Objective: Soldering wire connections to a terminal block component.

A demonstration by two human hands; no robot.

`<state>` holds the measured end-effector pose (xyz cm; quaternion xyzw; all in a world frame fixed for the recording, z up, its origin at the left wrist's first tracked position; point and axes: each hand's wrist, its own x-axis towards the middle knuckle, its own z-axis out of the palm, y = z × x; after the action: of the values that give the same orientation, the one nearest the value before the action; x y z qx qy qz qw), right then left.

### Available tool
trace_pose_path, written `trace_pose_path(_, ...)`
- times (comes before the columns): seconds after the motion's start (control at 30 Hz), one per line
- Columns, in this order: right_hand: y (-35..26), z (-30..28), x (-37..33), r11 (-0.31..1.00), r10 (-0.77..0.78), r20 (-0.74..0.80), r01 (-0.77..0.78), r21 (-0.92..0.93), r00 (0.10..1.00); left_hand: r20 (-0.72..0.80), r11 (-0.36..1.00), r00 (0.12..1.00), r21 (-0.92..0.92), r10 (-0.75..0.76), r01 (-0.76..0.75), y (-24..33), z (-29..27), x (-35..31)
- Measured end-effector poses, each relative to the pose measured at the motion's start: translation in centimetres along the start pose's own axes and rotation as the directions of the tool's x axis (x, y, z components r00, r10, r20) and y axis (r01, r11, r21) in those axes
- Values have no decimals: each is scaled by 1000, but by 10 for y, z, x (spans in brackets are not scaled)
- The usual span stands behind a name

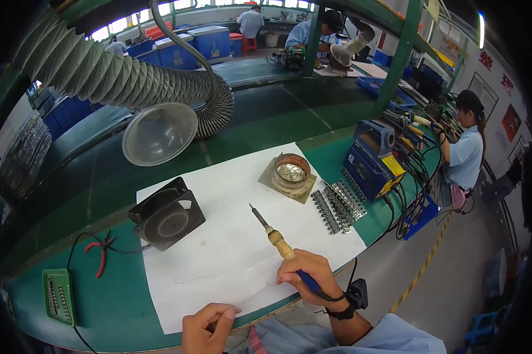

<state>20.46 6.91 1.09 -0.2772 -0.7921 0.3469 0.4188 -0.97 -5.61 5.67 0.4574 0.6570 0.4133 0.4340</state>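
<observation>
My right hand [310, 274] is wrapped round a soldering iron [282, 245] with a wooden collar and blue handle. Its dark tip points up and left above the white paper [219, 236], touching nothing. My left hand [207, 327], at the paper's near edge, is closed in a pinch on a thin wire [257, 293], perhaps solder. That strand runs across to the fingers of my right hand. Beyond the iron, a round tin [291, 172] of shiny metallic bits stands on a square plate. Beside it lie rows of small metal parts [338, 206]. A black fan [168, 215] sits at the paper's left.
A fume hood [161, 134] on a ribbed hose hangs over the bench. On the left lie red-handled cutters [102, 253] and a green tray [59, 297] of small parts. A blue soldering station [372, 159] with cables stands right. Co-workers [464, 138] sit farther off.
</observation>
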Motion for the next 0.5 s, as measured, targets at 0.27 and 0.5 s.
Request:
trace_pose_path(0.27, -6, -2, 4, 1000, 9, 80, -11, 26, 997, -22, 998, 998, 15, 54, -54, 4, 8, -2)
trace_pose_path(0.5, -2, -5, 1, 998, -57, 82, 55, 22, 995, 22, 997, 998, 45, 58, -59, 2, 12, 2)
